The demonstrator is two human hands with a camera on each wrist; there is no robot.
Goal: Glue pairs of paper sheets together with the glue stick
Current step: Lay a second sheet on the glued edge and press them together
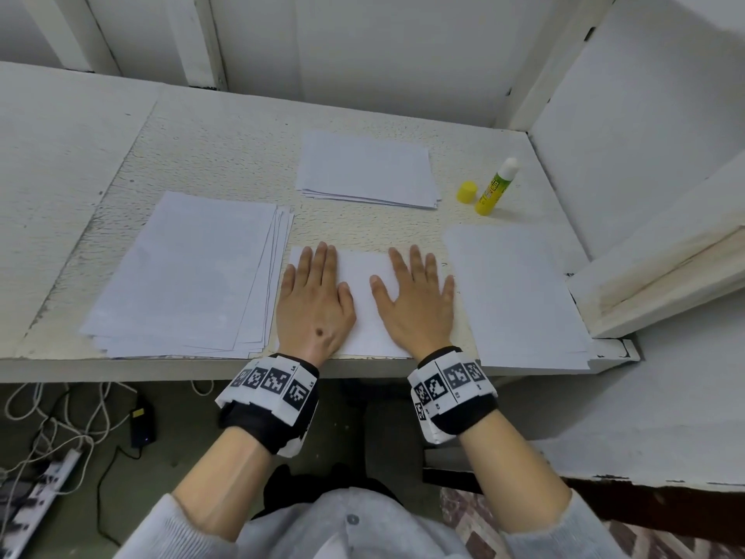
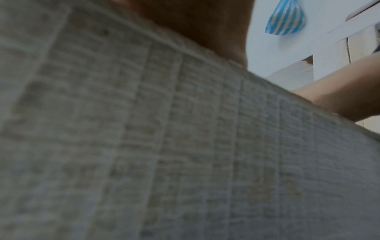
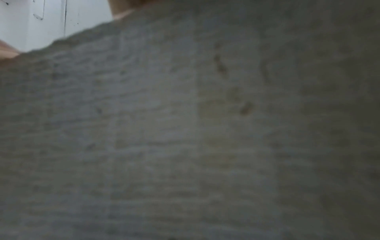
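A white paper sheet lies at the table's front edge in the head view. My left hand presses flat on its left part with straight fingers. My right hand presses flat on its right part, fingers spread. An uncapped yellow-green glue stick stands upright at the back right, its yellow cap beside it. Both wrist views show only the blurred table edge close up.
A thick paper stack lies to the left, a smaller stack at the back centre, and more sheets to the right. A white shelf wall bounds the right side. Cables and a power strip lie on the floor.
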